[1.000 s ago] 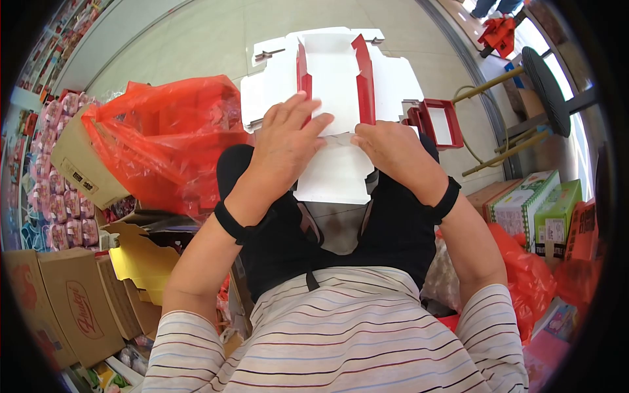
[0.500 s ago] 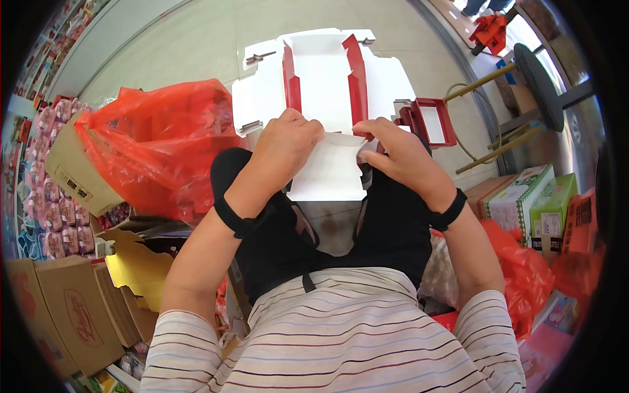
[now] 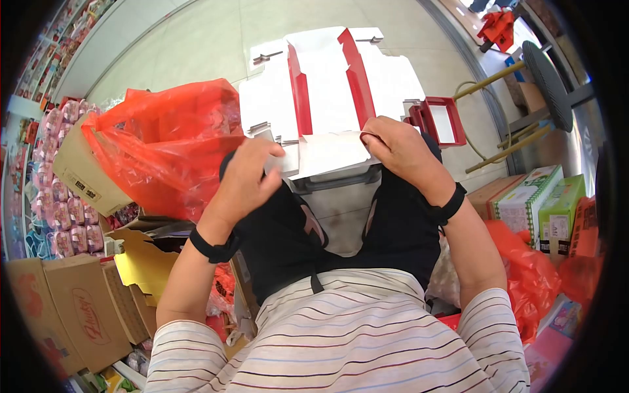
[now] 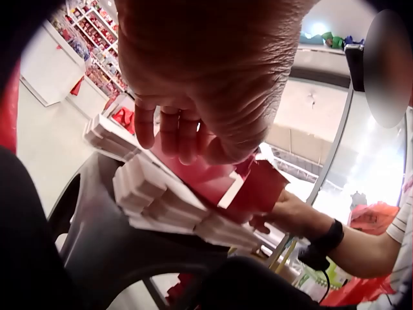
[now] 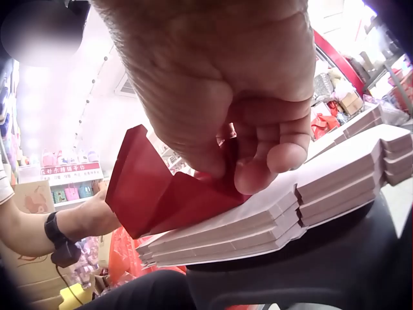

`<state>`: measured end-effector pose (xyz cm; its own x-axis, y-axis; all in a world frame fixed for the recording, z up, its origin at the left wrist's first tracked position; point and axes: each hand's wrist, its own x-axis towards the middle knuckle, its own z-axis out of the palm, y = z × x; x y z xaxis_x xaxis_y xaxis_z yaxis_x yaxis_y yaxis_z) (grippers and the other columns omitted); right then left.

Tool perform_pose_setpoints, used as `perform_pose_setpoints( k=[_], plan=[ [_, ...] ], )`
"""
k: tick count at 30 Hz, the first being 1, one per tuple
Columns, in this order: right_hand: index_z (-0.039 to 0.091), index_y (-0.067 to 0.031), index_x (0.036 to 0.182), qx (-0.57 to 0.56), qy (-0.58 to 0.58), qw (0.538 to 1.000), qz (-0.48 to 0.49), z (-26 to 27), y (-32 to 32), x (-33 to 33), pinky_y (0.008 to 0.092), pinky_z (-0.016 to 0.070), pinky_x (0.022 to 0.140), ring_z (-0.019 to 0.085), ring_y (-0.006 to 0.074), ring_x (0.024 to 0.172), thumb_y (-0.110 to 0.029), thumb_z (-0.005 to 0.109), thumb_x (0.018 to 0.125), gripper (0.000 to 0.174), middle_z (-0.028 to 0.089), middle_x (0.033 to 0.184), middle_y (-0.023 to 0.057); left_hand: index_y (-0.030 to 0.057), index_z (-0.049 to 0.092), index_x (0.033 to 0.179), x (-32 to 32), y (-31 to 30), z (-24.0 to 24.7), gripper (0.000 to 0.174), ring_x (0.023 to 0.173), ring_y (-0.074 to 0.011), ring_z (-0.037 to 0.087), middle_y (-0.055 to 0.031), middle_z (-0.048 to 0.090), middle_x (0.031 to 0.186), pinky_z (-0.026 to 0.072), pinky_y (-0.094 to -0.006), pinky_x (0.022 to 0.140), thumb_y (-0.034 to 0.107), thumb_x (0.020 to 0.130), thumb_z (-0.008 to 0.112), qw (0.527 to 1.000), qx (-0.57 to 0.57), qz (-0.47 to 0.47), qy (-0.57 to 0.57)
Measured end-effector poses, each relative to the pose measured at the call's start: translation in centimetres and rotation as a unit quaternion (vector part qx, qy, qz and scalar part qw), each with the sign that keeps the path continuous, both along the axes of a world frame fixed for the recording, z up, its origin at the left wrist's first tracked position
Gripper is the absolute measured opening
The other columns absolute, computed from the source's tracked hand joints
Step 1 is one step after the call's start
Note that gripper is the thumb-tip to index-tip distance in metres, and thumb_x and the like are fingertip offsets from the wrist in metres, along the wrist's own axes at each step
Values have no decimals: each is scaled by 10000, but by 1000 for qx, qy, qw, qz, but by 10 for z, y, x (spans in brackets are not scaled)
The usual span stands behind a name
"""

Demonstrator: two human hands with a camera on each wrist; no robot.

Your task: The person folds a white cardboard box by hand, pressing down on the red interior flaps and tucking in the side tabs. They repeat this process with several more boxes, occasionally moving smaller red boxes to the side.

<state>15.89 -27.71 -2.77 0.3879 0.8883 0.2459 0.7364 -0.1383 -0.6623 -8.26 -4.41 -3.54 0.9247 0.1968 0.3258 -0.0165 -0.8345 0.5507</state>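
Note:
A box blank, white inside and red outside, lies partly folded on a stack of flat white blanks. Its two long red side walls stand up, and the front flap is raised too. My right hand pinches the front right corner, thumb and fingers on the red card. Beside the front left corner is my left hand, thumb and fingers apart, holding nothing. A dark stool carries the stack between my knees.
To the left are a large red plastic bag and brown cartons. A finished red box sits right of the stack. A round-topped stool lies tipped at the right, with green-and-white cartons nearer.
The front flap, which stretched flat towards my lap, is now turned up. My left hand has left it and moved left and nearer; my right hand stays at the right corner.

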Motion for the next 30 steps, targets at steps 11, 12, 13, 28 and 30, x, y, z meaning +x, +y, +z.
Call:
perform_pose_setpoints(
  k=[11,12,13,28,30],
  plan=[
    [631,19,960,-17,-20,999,33,3,0,11,446,502,726,629,390,789,-98,641,988,121,630,851,197,71,614,1155,35,-19,-7,520,1041,-368,649,-117,678,1128,545,-450,894,-2,707,866,994,69,-61,-51],
    [632,20,961,-19,-25,999,33,4,1,11,447,502,726,628,391,790,-99,639,989,123,631,852,198,74,617,1146,37,-18,-7,518,1038,-364,656,-113,681,1122,550,-448,883,-6,698,865,994,73,-65,-56],
    [632,21,963,-21,-29,999,34,4,1,12,448,501,726,628,393,791,-100,636,990,124,633,853,199,77,621,1137,38,-18,-6,517,1034,-359,662,-108,684,1116,556,-446,872,-10,689,864,993,75,-69,-61],
    [665,12,981,-70,-6,997,41,18,-16,13,450,511,750,647,403,825,-117,649,979,130,656,867,201,218,736,1343,66,-23,7,643,1197,-291,623,-5,718,1032,486,-427,1023,-57,763,771,982,111,-103,-117],
    [652,-1,949,-57,-3,997,48,14,-21,10,480,513,754,652,415,829,-127,651,970,128,658,857,207,212,767,1288,63,-27,5,642,1165,-279,626,-5,704,998,486,-419,998,-114,737,730,984,85,-109,-113]
  ],
)
